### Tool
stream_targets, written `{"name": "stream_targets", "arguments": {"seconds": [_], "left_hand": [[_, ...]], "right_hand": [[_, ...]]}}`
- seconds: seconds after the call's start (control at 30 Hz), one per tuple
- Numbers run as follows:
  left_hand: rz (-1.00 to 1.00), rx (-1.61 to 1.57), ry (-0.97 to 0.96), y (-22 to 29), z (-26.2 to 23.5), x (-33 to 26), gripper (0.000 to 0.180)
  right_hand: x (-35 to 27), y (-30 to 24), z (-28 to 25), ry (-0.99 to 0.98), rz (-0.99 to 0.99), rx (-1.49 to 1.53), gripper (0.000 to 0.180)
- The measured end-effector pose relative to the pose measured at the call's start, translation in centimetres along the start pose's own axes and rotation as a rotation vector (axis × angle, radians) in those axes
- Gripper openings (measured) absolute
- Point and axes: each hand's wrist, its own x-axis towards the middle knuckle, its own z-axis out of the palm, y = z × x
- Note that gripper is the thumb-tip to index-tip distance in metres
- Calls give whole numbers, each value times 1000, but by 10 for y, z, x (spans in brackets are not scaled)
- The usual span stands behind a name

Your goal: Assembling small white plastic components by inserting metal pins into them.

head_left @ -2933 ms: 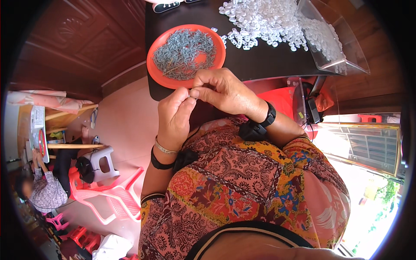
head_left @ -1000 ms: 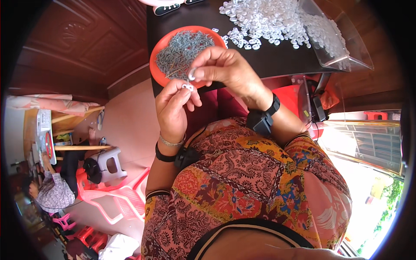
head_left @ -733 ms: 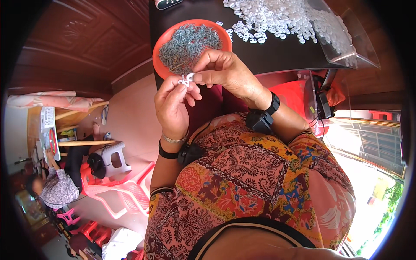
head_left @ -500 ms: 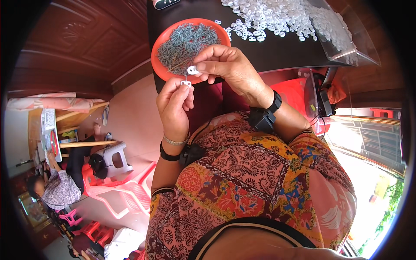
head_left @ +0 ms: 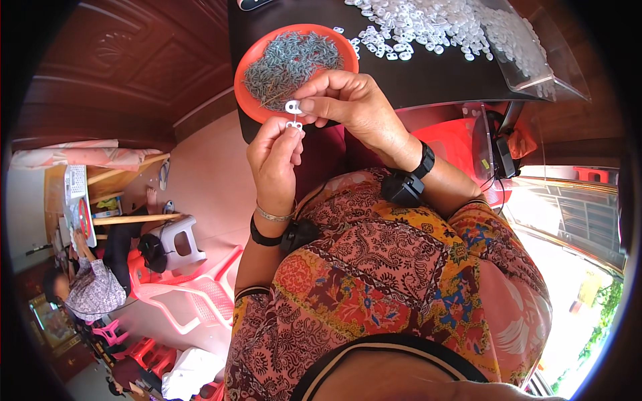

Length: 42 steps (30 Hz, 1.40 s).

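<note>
My left hand [head_left: 275,157] is closed, its thumb and fingertips pinching a small white plastic piece with holes [head_left: 294,125]. Just above it, my right hand [head_left: 358,110] pinches a second white plastic piece [head_left: 292,107], rounded and also with holes. A thin, dark metal screw or pin [head_left: 295,117] spans the small gap between the two pieces; how it sits in each is too small to tell. Both hands are over the near rim of an orange-red bowl [head_left: 241,93], which holds a heap of thin grey metal screws [head_left: 294,60].
On the dark table [head_left: 428,83], many loose white plastic pieces [head_left: 421,27] lie at the far right, spilling from a clear plastic container [head_left: 535,83]. Pink plastic chairs [head_left: 194,294] stand on the floor at left, where another person [head_left: 97,287] sits at a table.
My left hand has shifted slightly right, bringing its white piece beneath the one in my right hand. The right-hand piece has moved a little left. Both grips stay closed.
</note>
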Motion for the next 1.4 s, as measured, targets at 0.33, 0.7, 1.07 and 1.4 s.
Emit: {"name": "stream_targets", "arguments": {"seconds": [0.33,0.7,1.07,1.4], "left_hand": [[14,38,-2,1,0,0,14],[15,68,-14,0,0,-1,17],[-68,-115,-36,-5,2,2,23],[-68,-69,-12,-7,1,1,21]], "right_hand": [[-1,-1,1,-18,-13,-11,11],[-6,-1,3,-68,-76,-158,8],[-9,-4,1,-96,-115,-209,7],[-13,-8,9,-111,-455,-826,32]]}}
